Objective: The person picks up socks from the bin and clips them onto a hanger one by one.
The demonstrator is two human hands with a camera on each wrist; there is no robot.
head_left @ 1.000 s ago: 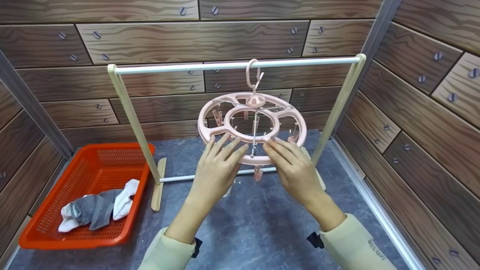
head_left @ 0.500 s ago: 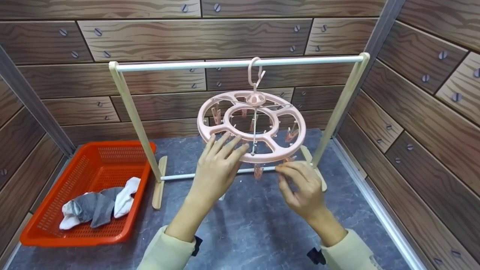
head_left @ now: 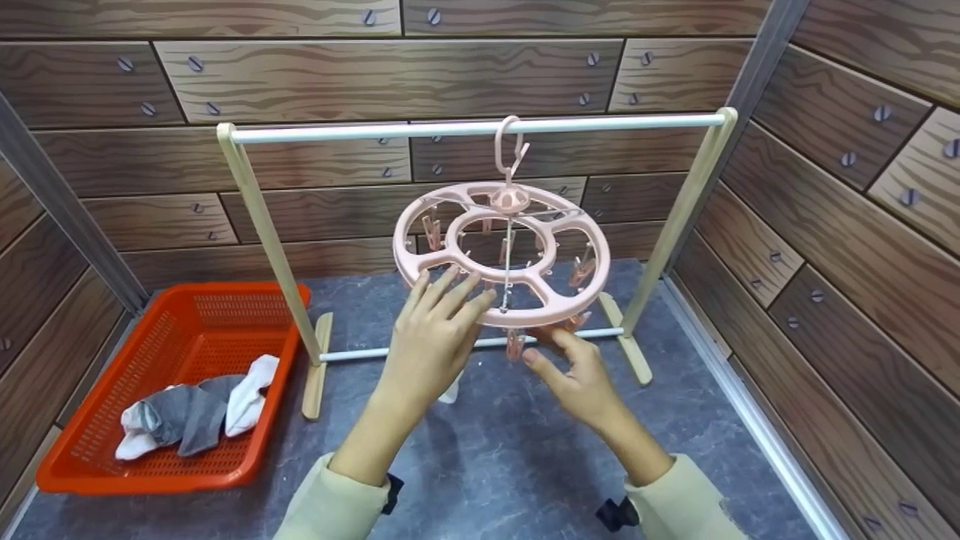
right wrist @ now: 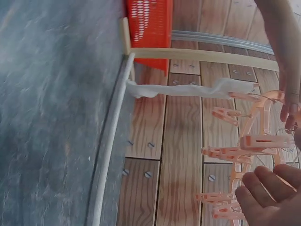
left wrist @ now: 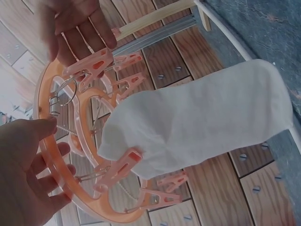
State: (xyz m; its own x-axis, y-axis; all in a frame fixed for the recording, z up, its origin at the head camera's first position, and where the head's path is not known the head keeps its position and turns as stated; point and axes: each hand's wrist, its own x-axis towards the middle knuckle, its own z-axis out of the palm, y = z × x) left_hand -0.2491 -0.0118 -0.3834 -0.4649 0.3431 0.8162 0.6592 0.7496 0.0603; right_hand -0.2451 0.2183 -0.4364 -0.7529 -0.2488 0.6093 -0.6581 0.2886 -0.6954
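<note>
A round pink clip hanger [head_left: 559,306] hangs by its hook from a white rail [head_left: 337,133]. My left hand [head_left: 431,334] grips the near-left rim, its thumb on one face and fingers on the other in the left wrist view. Beside that hand, a clip holds a white sock [left wrist: 202,113], which hangs down and is mostly hidden by the left hand in the head view. Under the front rim, my right hand [head_left: 581,375] has its thumb and fingers apart, close to a dangling pink clip [head_left: 514,345]. Its fingertips are partly hidden by the rim.
An orange basket [head_left: 259,450] with grey and white socks [head_left: 191,412] stands on the floor at the left. The rack's wooden legs [head_left: 266,232] flank the hanger, with a lower white bar [head_left: 356,355] between them. Wood-patterned walls [head_left: 847,247] enclose the area.
My right hand has let go of the rim's top, dropped below it on the right, then moved left under the rim toward the front clip. My left hand stays on the rim.
</note>
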